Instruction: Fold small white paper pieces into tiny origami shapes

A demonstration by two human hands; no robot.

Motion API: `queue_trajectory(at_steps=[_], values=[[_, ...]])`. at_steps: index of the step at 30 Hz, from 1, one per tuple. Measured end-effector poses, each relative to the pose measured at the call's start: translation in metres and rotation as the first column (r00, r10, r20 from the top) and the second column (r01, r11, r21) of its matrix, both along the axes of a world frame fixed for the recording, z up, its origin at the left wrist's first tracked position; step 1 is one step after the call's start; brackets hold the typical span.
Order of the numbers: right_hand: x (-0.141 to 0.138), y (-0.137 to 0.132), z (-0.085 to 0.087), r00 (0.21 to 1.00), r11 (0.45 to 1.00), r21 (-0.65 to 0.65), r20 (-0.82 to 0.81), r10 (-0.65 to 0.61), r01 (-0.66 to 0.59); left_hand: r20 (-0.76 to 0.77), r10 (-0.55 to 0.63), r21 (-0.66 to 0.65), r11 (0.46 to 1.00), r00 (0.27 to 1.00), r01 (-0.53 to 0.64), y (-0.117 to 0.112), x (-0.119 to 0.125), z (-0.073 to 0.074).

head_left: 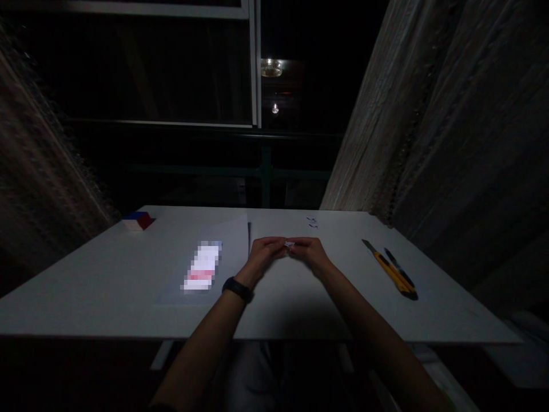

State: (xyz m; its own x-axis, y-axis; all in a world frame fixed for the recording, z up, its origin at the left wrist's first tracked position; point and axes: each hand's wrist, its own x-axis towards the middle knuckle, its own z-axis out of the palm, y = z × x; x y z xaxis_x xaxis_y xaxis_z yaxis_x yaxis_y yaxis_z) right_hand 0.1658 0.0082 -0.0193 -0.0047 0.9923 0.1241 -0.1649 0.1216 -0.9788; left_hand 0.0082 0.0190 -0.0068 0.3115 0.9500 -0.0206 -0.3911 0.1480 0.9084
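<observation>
My left hand (pixel 262 254) and my right hand (pixel 311 254) meet over the middle of a white table (pixel 107 286). Both are closed in a pinch on a tiny piece of white paper (pixel 289 244) held between their fingertips. A black band circles my left wrist (pixel 237 288). Just left of my left hand lies a sheet of white paper (pixel 227 240) with a blurred printed patch on it. The light is very dim.
A yellow utility knife (pixel 388 268) and a dark pen (pixel 400 268) lie at the right of the table. A coloured puzzle cube (pixel 138 220) sits at the far left corner. Small paper scraps (pixel 312 222) lie near the far edge. Curtains hang on both sides of a dark window.
</observation>
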Motion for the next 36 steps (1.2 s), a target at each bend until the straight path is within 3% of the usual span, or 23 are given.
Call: queue_trajectory(at_steps=[12, 30, 36], values=[[-0.0012, -0.0035, 0.0041, 0.998, 1.0, -0.024, -0.067, 0.014, -0.016, 0.002, -0.023, 0.054, 0.998, 1.0, 0.022, -0.0029, -0.0025, 0.0012], [0.0, -0.0026, 0.0018, 0.999, 1.0, 0.001, 0.028, -0.027, 0.027, -0.09, -0.008, 0.027, 1.0, 0.996, 0.011, -0.0013, -0.0028, 0.0026], [0.0016, -0.0036, 0.0013, 0.997, 0.999, 0.027, 0.075, -0.032, 0.03, -0.062, -0.075, -0.046, 0.996, 0.995, 0.072, -0.0017, -0.0077, 0.0029]])
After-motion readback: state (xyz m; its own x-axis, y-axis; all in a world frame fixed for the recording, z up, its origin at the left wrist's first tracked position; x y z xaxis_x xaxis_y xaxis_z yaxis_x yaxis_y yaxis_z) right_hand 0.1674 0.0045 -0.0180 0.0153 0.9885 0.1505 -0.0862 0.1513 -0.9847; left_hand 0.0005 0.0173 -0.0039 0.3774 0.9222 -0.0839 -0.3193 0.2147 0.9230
